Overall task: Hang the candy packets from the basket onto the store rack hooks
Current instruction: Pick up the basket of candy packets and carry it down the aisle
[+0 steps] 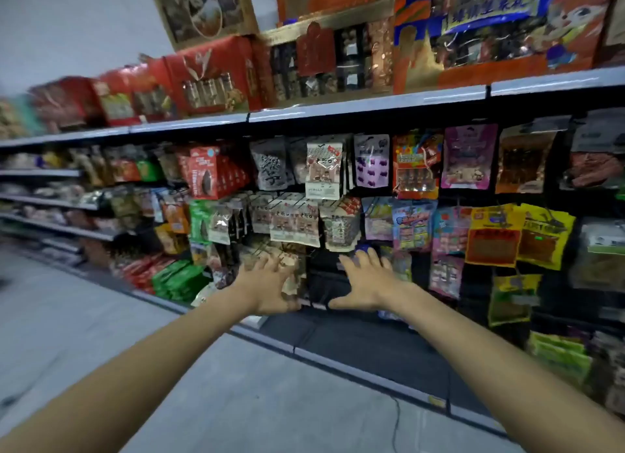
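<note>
Reaching toward the store rack (473,195), you have both hands at one dark gap (324,283) low among its hanging rows. Entries are listed by position from that gap.

1. Left hand (270,285): just left of the gap, fingers spread and laid against a brown candy packet (292,280) hanging at the gap's left edge. Blur hides whether you grip the packet or only touch it.
2. Right hand (367,283): over the gap's right side, fingers straight and fanned wide, holding nothing.
3. Blue item (363,249): just above and right of the gap, beside your right fingertips; too blurred to identify.
4. White-and-pink packets (294,222): hanging in a row directly above the gap.
5. Yellow packets (521,236): hanging well to the right of the gap, slightly higher.
6. Green packs (179,280): stacked low, well to the left of the gap.
7. Red gift boxes (209,77): on the top shelf, far above the gap and to its left.
8. Grey floor (101,317): below and left of the gap.
</note>
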The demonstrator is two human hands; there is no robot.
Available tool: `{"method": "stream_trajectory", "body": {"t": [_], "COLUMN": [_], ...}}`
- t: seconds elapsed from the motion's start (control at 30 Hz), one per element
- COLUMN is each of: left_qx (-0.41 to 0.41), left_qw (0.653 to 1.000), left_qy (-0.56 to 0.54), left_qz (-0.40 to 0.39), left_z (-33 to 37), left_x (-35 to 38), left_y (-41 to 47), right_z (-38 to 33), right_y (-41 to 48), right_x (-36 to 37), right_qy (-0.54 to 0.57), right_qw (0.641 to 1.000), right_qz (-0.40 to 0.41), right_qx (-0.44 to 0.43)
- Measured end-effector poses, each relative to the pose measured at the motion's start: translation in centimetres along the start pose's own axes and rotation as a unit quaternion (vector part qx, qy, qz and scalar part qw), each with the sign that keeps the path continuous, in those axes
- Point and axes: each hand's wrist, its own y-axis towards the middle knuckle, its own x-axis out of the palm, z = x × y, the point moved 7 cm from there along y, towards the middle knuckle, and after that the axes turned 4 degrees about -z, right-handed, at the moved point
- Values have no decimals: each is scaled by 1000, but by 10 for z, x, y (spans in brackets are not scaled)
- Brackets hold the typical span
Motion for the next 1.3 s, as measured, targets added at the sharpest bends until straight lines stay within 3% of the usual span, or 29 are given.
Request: {"method": "stream_trajectory", "body": {"t": [0.3,0.77,1.03,1.3], "left_qx": [-124,-324,-376,-391], "left_qw": [990,938,916,912], "left_qy": [-46,-122,-138,-125], "left_qz": [-48,8,6,-24], "left_z": [-182,-522,-631,-754], "left_x": [89,209,256,294], "left_y": [-55,-188,-221,-166], "right_z": [-188,-557,-678,-782], "right_y": [106,251,313,442], "right_x": [49,96,130,152], "right_qy": [-32,-81,-99,-111], "right_qw": [990,944,919,901], "right_qz": [-47,-74,-78,-79], "right_qx": [-132,-312,-372,-411]}}
